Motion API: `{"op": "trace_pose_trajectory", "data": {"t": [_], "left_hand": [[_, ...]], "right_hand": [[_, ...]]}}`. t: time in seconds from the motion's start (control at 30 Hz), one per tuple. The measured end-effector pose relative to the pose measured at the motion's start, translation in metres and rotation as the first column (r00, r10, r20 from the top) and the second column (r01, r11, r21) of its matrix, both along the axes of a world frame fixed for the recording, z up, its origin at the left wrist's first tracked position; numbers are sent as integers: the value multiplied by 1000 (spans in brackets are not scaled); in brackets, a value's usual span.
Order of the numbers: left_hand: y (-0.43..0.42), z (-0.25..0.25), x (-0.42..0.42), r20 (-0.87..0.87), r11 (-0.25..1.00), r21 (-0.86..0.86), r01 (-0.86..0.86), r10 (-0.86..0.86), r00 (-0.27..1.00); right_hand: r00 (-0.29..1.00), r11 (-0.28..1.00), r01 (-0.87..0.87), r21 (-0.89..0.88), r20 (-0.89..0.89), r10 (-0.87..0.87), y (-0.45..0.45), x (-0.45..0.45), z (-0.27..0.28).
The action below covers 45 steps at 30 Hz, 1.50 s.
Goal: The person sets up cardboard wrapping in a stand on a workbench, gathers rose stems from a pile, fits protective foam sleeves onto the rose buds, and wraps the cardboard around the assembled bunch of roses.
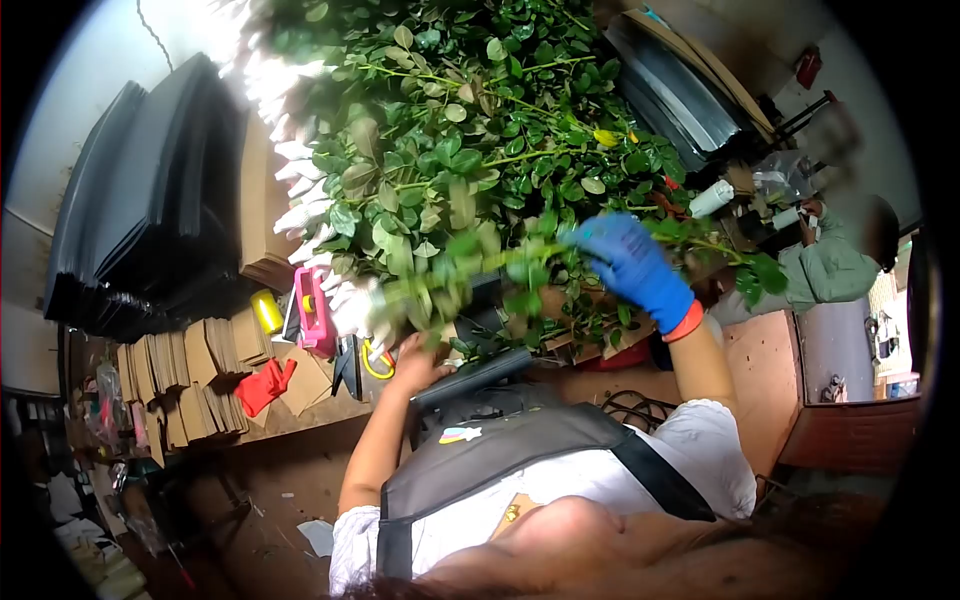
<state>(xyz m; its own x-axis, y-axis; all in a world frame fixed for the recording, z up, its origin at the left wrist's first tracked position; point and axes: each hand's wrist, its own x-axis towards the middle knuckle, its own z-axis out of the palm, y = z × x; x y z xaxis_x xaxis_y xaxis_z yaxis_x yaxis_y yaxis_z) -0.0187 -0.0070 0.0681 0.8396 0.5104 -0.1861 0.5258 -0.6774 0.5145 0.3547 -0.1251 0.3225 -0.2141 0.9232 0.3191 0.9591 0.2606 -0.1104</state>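
Note:
A big heap of leafy rose stems point(470, 130) lies before me, with white rose heads point(300, 180) lined up along its left side. My right hand point(630, 262), in a blue glove with an orange cuff, is closed around a rose stem point(545, 252). Its leaves blur to the left of the glove, and the leafy end sticks out to the right. My bare left hand point(420, 365) is low at the table's near side, fingers curled, beside a dark bar point(475, 378). What is in those fingers, if anything, is hidden.
Left on the table are cardboard pieces point(200, 365), a red cloth point(266, 387), a pink tape dispenser point(314, 310), a yellow roll point(267, 311) and yellow-handled scissors point(378, 360). Dark sheets point(150, 190) stack behind, more point(690, 90) at right. A co-worker point(830, 260) is at far right.

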Motion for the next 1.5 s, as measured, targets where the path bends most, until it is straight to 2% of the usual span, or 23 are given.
{"op": "trace_pose_trajectory", "data": {"t": [0.17, 0.2, 0.23, 0.3, 0.33, 0.37, 0.47, 0.53, 0.6, 0.67, 0.73, 0.8, 0.87, 0.97, 1.0, 1.1, 1.17, 1.23, 1.27, 1.3, 1.37, 1.43, 1.5], "left_hand": [[-5, -13, -2, 263, 951, -234, -200, 260, 929], [-3, -8, -5, 136, 908, -350, -229, 291, 947], [-6, -21, -7, 344, 949, -250, -191, 271, 899], [-8, -8, -5, 247, 817, -541, -199, 381, 891], [-10, -23, -5, 420, 888, -441, -130, 333, 844], [-6, -20, -8, 297, 940, -324, -105, 206, 932], [-6, -24, -6, 273, 908, -408, -91, 217, 937], [-6, -10, 0, 227, 912, -396, -109, 212, 950], [-6, -6, 2, 219, 945, -313, -96, 170, 961], [-1, -14, 6, 231, 961, -263, -83, 146, 962], [-2, -18, 11, 274, 987, -156, -40, 82, 958], [-3, -16, 16, 274, 995, -99, -13, 40, 961], [-3, -19, 12, 289, 998, -53, -31, 45, 956], [-4, -20, 12, 360, 994, -92, -58, 88, 929], [-3, -23, 10, 381, 994, -100, -54, 88, 920], [0, -29, 6, 382, 995, -96, -31, 66, 922], [2, -29, 4, 370, 990, -136, -25, 74, 926], [4, -32, 11, 410, 989, -143, -45, 101, 906], [0, -35, 3, 412, 987, -154, -52, 113, 904], [4, -45, -1, 388, 991, -132, -28, 77, 918], [0, -72, -1, 289, 796, -578, -182, 408, 866], [3, 1, 6, 162, 740, -619, -265, 450, 879], [13, -38, 2, 277, 875, -450, -176, 324, 905]], "right_hand": [[997, 834, 74, -548, 30, -69, -25, 19, -118], [993, 793, 117, -597, 64, -98, -28, 24, -144], [987, 749, 161, -642, 102, -124, -29, 30, -167], [983, 749, 180, -638, 138, -119, -34, 41, -220], [981, 749, 191, -635, 152, -122, -37, 43, -237], [983, 746, 172, -644, 160, -88, -36, 46, -243], [958, 719, 199, -666, 285, -1, -14, 34, -218], [987, 874, 156, -459, 47, -151, 17, 20, -170], [967, 987, 137, -86, -206, -152, 58, -5, -99], [983, 940, 114, 323, -171, -61, 104, -8, -75], [978, 886, 114, 449, 104, -179, 146, -8, -67], [949, 921, 166, 352, 197, -246, 168, -2, -60], [954, 963, 270, 6, 131, -269, 185, 1, -55], [983, 819, 120, 561, 48, -177, 162, -7, -9], [989, 786, 47, 616, 82, -124, 146, -16, 12], [994, 943, 105, 315, -15, -106, 129, 14, 10], [992, 864, 113, 491, -14, -122, 96, 37, 22], [977, 870, 134, 474, 83, -196, 55, 32, 31], [993, 928, 88, 363, 43, -111, 41, 32, 23], [999, 967, 41, 252, -10, -39, 27, 34, 9], [973, 998, -48, 42, -223, 56, 6, 49, -47], [978, 984, -68, -163, -204, 33, -8, 47, -91], [997, 966, 76, -247, 39, -68, -22, 48, -146]]}}
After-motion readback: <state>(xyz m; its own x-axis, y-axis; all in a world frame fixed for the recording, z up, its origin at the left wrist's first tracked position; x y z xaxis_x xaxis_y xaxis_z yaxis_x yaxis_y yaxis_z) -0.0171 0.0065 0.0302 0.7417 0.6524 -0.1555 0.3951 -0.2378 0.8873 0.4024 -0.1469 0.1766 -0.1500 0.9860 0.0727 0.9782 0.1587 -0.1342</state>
